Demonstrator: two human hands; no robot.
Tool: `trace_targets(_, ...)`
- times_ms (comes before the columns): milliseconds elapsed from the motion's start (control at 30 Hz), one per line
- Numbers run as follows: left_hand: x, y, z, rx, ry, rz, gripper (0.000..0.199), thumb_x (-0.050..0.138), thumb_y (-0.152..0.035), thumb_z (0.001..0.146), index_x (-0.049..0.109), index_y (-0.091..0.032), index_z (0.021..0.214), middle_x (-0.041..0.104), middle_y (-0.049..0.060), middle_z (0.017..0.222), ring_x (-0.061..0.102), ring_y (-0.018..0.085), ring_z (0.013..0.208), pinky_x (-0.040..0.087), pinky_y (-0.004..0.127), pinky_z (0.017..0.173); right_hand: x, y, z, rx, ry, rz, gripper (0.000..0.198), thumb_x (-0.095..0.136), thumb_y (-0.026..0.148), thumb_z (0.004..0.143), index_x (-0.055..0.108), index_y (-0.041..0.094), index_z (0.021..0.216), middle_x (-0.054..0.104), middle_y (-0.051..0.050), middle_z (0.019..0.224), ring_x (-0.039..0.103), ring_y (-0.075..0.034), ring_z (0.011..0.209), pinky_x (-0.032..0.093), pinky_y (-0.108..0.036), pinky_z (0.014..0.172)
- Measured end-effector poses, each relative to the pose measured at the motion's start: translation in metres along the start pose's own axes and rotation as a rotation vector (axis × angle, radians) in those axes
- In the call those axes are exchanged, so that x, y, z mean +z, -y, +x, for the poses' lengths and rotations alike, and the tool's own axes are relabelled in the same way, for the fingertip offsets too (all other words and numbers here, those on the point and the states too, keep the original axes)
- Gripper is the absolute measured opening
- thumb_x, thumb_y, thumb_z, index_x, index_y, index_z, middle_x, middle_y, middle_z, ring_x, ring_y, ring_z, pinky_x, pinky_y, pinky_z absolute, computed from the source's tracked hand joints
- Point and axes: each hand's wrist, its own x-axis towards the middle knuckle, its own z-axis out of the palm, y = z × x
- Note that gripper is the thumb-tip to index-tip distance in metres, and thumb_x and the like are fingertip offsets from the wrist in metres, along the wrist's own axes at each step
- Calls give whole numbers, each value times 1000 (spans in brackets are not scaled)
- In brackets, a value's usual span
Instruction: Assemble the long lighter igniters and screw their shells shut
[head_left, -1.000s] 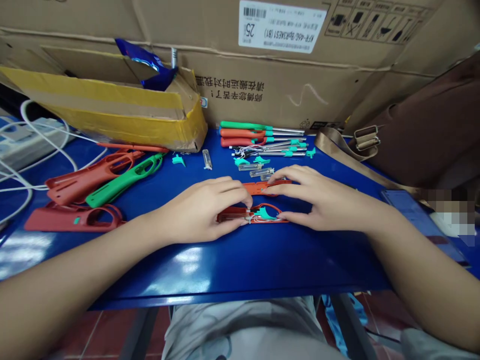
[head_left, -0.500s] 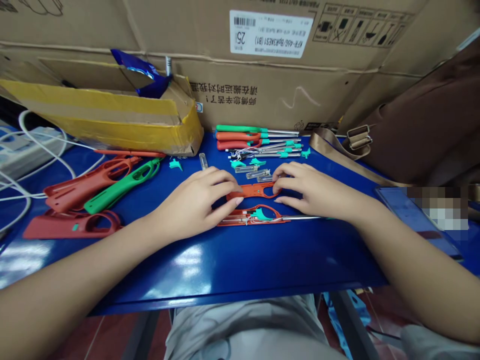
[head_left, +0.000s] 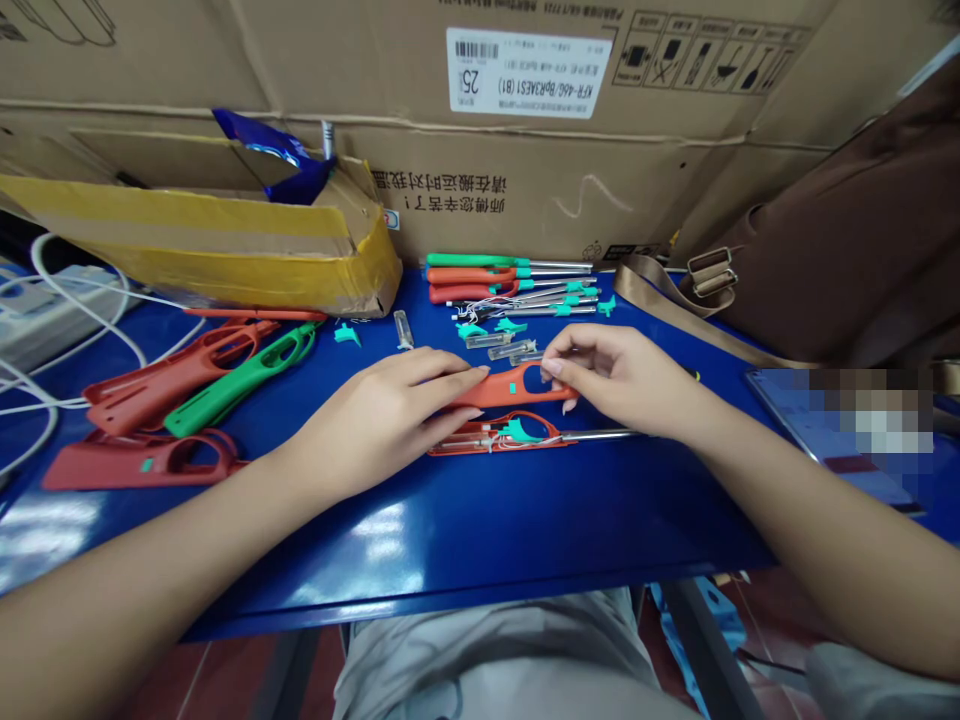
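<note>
An orange lighter casing half (head_left: 487, 391) is held between my two hands, its smooth outer face with a small green spot turned up. My left hand (head_left: 390, 405) grips its left end between thumb and fingers. At the loop on the right end, my right hand (head_left: 619, 375) pinches the rim with thumb and forefinger. Just below, on the table, lies the other orange casing half (head_left: 534, 447), inner side up. It carries a teal trigger (head_left: 517, 431), white wires and a metal tube (head_left: 607, 434); my left fingers cover part of its left end.
Red and green casing halves (head_left: 232, 385) lie at left beside white cables (head_left: 52, 340). Behind my hands are lighters with metal tubes (head_left: 480, 275), clear fuel tanks (head_left: 510, 347) and teal triggers. A yellow-taped carton (head_left: 300, 275), brown strap (head_left: 675, 295) and phone (head_left: 795, 415) surround them.
The upper orange casing half has been turned over, from ridged inner side to smooth outer face. My right hand has changed its hold to a pinch on the loop end.
</note>
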Motion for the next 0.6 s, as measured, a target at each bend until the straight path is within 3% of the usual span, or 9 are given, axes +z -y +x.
trace_targets(100, -4, -1, 1, 11, 3, -60, 29, 63, -26, 99, 70, -10, 122, 75, 12, 114, 73, 22, 98, 60, 33, 88, -1, 0, -1, 3, 33, 54, 19, 65, 34, 90, 61, 19, 101, 64, -2, 90, 61, -13, 65, 58, -30, 57)
trace_targets(167, -8, 0, 3, 17, 32, -156, 29, 65, -30, 98, 71, -10, 118, 76, 11, 110, 74, 19, 94, 59, 28, 85, -3, 0, -4, -86, 67, -21, 38, 68, 31, 88, 57, 21, 123, 65, -4, 105, 60, -12, 68, 57, -29, 59)
trace_targets(233, -11, 1, 5, 10, 85, -260, 29, 68, -33, 96, 73, -11, 116, 78, 8, 105, 74, 16, 89, 57, 23, 81, -5, 2, -7, -215, 111, -192, 51, 74, 29, 85, 55, 23, 132, 65, -5, 115, 62, -14, 77, 58, -31, 69)
trace_targets(367, -17, 6, 8, 3, 183, -338, 31, 69, -37, 95, 75, -13, 114, 79, 6, 99, 74, 17, 84, 55, 24, 76, -3, 5, -12, -395, 182, -459, 36, 75, 29, 85, 67, 21, 119, 66, -7, 116, 64, -21, 103, 53, -36, 92)
trace_targets(600, -16, 6, 6, -32, 306, -301, 26, 72, -33, 92, 77, -18, 112, 78, 4, 94, 70, 18, 84, 51, 26, 75, 7, 2, -14, -339, 264, -516, 29, 75, 31, 86, 69, 22, 113, 64, -5, 113, 64, -20, 101, 52, -34, 92)
